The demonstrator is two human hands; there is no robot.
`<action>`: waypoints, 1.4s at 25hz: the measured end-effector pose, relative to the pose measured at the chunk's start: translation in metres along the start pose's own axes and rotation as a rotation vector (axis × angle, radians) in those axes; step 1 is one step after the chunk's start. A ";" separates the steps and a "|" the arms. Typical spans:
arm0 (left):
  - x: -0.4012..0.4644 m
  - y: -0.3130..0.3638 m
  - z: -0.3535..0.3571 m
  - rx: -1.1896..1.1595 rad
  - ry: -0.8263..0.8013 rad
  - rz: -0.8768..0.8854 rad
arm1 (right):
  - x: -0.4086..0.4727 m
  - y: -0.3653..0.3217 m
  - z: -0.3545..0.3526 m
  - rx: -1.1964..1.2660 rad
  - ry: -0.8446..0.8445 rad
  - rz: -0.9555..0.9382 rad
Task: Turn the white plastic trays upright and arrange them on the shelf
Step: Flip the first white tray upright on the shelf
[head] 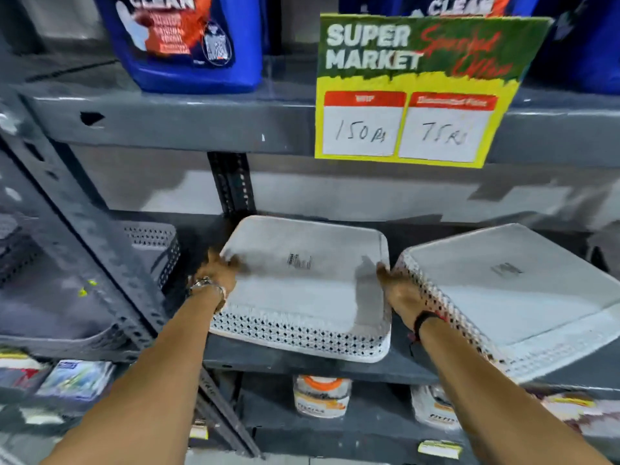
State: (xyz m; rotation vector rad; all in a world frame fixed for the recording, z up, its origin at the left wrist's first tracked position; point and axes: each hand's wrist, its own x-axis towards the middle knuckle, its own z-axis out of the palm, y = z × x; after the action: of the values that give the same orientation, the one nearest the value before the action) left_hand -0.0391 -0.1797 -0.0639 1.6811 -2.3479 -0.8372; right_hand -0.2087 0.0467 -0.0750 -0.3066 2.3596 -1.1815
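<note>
White tray (302, 290) is sitting upside down on grey shelf (302, 367), left hand (218, 275) gripping its left edge, right hand (401, 293) gripping its right edge. Second tray (516, 290) is lying overturned just beside, to the right.

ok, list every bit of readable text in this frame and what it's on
"SUPER MARKET": promo sign hung on the upper shelf edge.
"150" and "75", each with unclear letters after: handwritten white boxes on that sign.
"CLEAN": blue jug on the top shelf; the same word shows on a second jug.
Unreadable: red script and red headers on the sign, barcode label on the held tray, jars below.
</note>
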 end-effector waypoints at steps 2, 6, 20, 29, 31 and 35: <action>0.006 0.002 0.004 -0.142 -0.017 -0.087 | 0.009 0.002 0.005 0.003 0.019 -0.009; 0.017 0.007 -0.014 -0.410 -0.034 -0.153 | 0.017 0.001 -0.009 0.451 -0.049 -0.092; -0.028 0.007 -0.056 -0.971 -0.334 -0.183 | -0.005 -0.003 -0.077 1.002 -0.142 0.135; -0.029 -0.007 -0.027 0.037 0.007 -0.080 | -0.017 0.018 -0.055 -0.158 0.014 -0.074; -0.028 -0.014 -0.020 0.009 0.032 -0.107 | -0.018 0.022 -0.054 -0.171 -0.024 -0.075; -0.029 -0.022 -0.010 0.015 0.024 -0.107 | -0.019 0.025 -0.050 -0.220 -0.075 -0.120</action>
State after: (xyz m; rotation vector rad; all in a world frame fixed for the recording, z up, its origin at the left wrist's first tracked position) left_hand -0.0063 -0.1622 -0.0604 1.8264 -2.2719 -0.8143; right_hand -0.2178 0.1037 -0.0633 -0.5632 2.4366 -0.9443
